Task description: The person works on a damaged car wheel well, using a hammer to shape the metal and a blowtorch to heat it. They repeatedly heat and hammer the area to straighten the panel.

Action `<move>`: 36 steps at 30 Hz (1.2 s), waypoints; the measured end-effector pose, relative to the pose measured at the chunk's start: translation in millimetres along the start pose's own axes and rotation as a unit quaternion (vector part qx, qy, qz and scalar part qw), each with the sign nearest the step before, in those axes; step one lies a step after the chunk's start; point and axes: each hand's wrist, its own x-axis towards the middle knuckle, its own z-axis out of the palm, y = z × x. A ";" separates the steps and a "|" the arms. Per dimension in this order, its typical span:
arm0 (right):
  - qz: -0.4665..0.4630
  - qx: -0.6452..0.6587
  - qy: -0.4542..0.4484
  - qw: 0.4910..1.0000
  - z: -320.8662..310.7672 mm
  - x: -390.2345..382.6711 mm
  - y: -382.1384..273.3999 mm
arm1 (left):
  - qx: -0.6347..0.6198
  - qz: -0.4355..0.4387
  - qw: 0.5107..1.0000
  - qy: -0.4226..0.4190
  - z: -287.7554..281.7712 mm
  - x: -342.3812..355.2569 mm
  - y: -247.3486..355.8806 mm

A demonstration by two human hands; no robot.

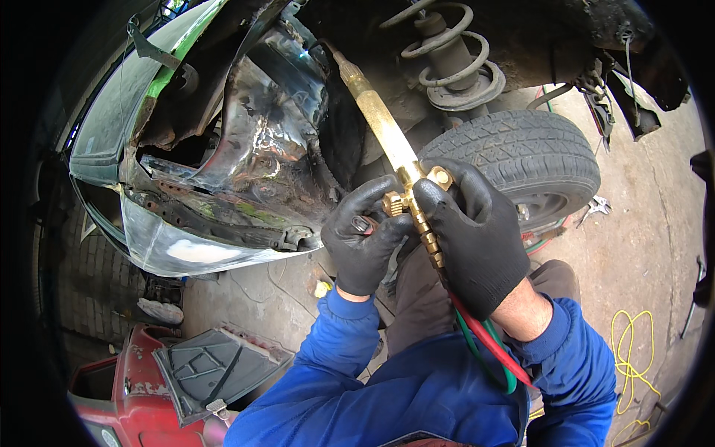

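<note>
A brass gas torch (387,130) slants up and left in front of me, its tip by the sooty, bare-metal panel (272,123) of a car body. In a black glove, my left hand (361,249) pinches the torch's left knob (393,203). A small metal and reddish object (363,225), possibly a lighter, is tucked in that hand. My right hand (480,242), gloved alike, is closed round the torch body at the right knob (440,177). From the torch's lower end, a red hose (495,346) and a green hose (509,380) run down beside my right arm. No flame is plain at the tip.
A tyre (521,153) and a coil spring (454,56) stand just right of the torch. Pliers (594,208) and a yellow cord (629,357) lie on the floor at right. At lower left are a red car part (145,380) and a grey panel (216,369).
</note>
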 end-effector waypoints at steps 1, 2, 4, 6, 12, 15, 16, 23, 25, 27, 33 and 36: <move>-0.004 -0.002 0.003 1.000 -0.2 -0.6 0.9 | -0.003 0.002 1.000 -0.002 -0.1 -0.6 -0.1; -0.006 0.000 0.001 1.000 -0.3 -1.1 1.7 | -0.003 -0.002 1.000 0.000 0.1 -1.3 -0.5; -0.003 0.008 0.001 1.000 -0.9 -2.0 3.0 | -0.012 0.001 1.000 0.004 0.8 -2.5 -1.2; -0.002 0.004 -0.001 1.000 -1.7 -2.5 3.8 | -0.006 0.012 1.000 0.004 1.6 -3.4 -1.9; -0.004 -0.003 -0.006 1.000 -3.3 -2.7 4.3 | 0.002 0.020 1.000 0.005 1.7 -3.8 -3.3; 0.001 -0.001 -0.006 1.000 -3.4 -3.4 3.5 | 0.002 0.029 1.000 0.007 2.0 -4.0 -3.9; 0.003 0.003 -0.007 1.000 -3.4 -3.6 3.3 | -0.001 0.032 0.999 0.008 2.4 -4.2 -4.0; 0.012 0.010 -0.008 1.000 -3.5 -3.6 3.7 | -0.009 0.021 1.000 0.013 3.4 -5.5 -4.9; 0.014 0.016 -0.008 1.000 -3.5 -3.5 4.0 | -0.002 0.035 0.999 0.013 3.1 -5.1 -5.5; 0.009 0.013 -0.009 1.000 -3.8 -3.4 4.0 | 0.008 0.043 0.999 0.013 2.9 -4.7 -5.9; 0.009 0.009 -0.010 1.000 -4.4 -2.9 3.5 | 0.003 0.054 0.998 0.019 4.7 -3.1 -5.9; 0.014 0.016 -0.013 1.000 -4.2 -2.4 4.0 | 0.014 0.071 0.997 0.022 5.7 -1.7 -5.9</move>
